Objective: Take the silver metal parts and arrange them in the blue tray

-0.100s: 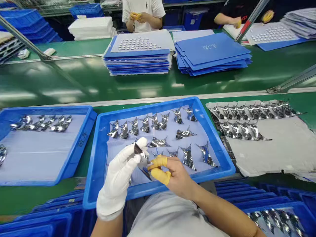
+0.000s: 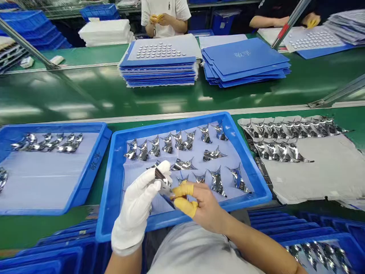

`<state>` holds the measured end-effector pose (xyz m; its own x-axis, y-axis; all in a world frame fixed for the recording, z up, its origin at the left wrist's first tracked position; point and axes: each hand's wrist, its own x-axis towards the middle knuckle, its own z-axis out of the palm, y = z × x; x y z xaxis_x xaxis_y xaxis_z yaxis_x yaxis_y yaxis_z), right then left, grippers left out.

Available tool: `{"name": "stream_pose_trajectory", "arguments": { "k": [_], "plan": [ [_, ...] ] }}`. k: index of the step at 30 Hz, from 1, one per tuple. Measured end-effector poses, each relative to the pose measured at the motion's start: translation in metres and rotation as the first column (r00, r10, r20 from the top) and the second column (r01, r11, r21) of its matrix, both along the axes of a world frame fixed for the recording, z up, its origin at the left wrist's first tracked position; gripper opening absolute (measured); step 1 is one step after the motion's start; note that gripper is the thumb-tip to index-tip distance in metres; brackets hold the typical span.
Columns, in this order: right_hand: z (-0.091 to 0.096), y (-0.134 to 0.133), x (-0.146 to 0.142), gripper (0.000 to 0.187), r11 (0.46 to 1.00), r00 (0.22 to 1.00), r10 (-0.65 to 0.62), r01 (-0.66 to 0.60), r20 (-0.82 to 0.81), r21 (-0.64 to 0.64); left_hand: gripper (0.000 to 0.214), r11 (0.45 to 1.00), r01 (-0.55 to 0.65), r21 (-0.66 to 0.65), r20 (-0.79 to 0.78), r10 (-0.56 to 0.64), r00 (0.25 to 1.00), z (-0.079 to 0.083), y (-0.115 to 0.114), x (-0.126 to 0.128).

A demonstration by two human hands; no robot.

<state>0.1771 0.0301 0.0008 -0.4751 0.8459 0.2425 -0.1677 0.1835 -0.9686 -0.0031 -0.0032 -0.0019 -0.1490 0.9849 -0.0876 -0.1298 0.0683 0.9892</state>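
Note:
My left hand [image 2: 137,207], in a white glove, grips a curved, shiny chrome metal piece [image 2: 164,184] between thumb and fingers, above the near part of a blue tray [image 2: 104,205]. My right hand [image 2: 196,201] has yellow finger cots, and its thumb and forefinger are pinched at the lower right edge of the same piece. The fingers partly hide the piece, and whether anything small is between the right fingertips cannot be seen. Several similar pointed chrome pieces [image 2: 216,180] lie in rows on the tray's pale cloth lining.
Another blue tray [image 2: 85,190] with chrome pieces stands to the left. On the right, rows of chrome pieces [image 2: 276,150] lie on pale sheets [image 2: 319,175]. Blue board stacks [image 2: 245,57] are across the bench. Two co-workers [image 2: 165,17] handle things at the far side.
My right fingertips have shifted very slightly along the edge of the chrome piece. At the far right, a co-worker's hands have moved to the right. The trays stay where they were.

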Motion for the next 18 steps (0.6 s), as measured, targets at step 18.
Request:
{"name": "stream_pose_trajectory", "arguments": {
  "k": [18],
  "plan": [
    [0.001,0.0,-0.009,0.025,0.628,0.908,0.016,-0.335,-0.419,-0.702,0.031,0.953,-0.13,-0.272,0.248,0.2,0.948,0.025,0.015,0.037]
  ]
}}
